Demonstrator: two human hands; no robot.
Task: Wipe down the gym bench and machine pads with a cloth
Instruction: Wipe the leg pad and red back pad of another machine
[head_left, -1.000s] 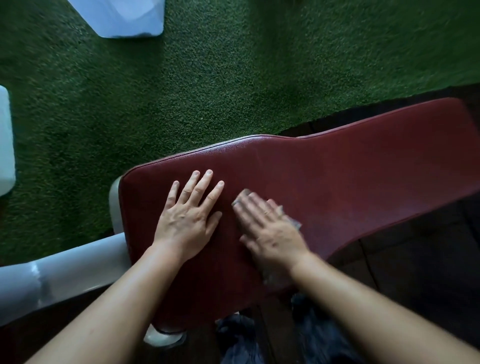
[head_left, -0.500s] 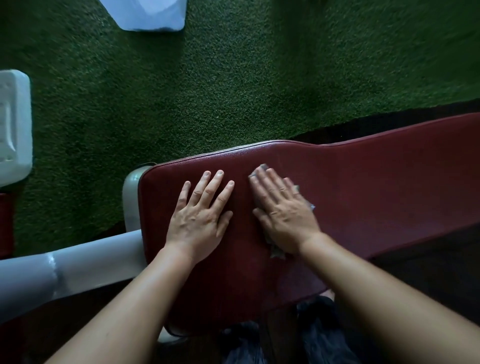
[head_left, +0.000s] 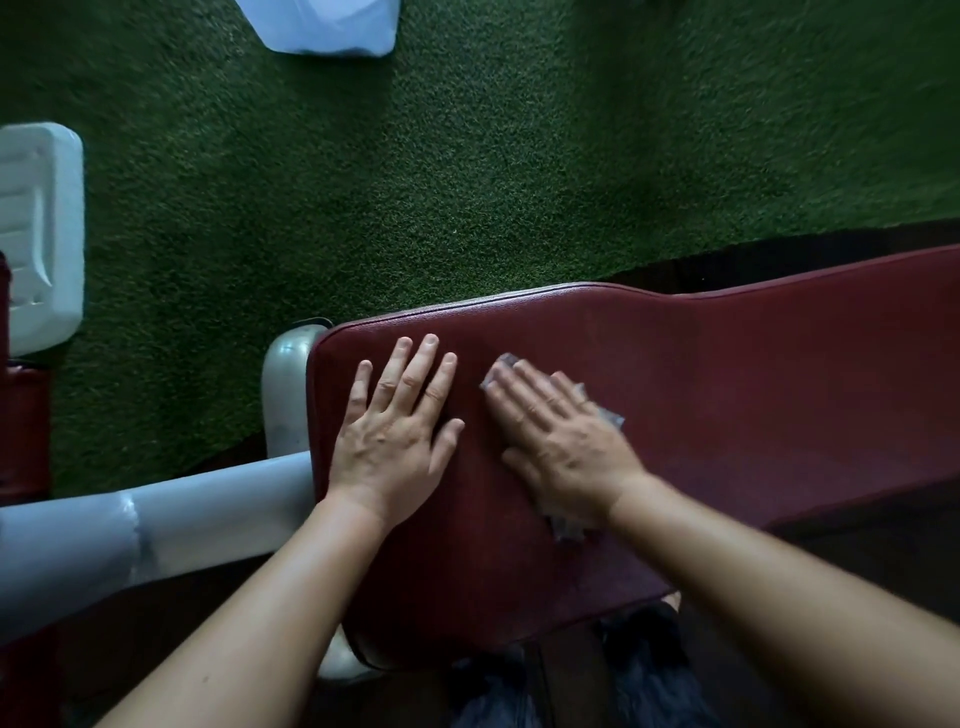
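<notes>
A dark red padded gym bench (head_left: 727, 395) runs from the middle of the view off the right edge. My left hand (head_left: 397, 431) lies flat on its left end, fingers straight and spread. Beside it, my right hand (head_left: 558, 436) presses flat on a thin grey cloth (head_left: 566, 522), which is mostly hidden under the palm. Only the cloth's corners show: at my fingertips, to the right of my knuckles and below my wrist.
A pale grey metal frame tube (head_left: 156, 525) runs left from under the bench end. Green artificial turf (head_left: 467, 182) covers the floor beyond. A white plastic block (head_left: 39, 234) stands at the left edge, another pale object (head_left: 327, 23) at the top. A second red pad (head_left: 21, 426) shows at far left.
My right hand slid the cloth away from me toward the bench's far edge, then slightly back. The left hand stayed flat on the pad. The view shifted, so the bench sits further right.
</notes>
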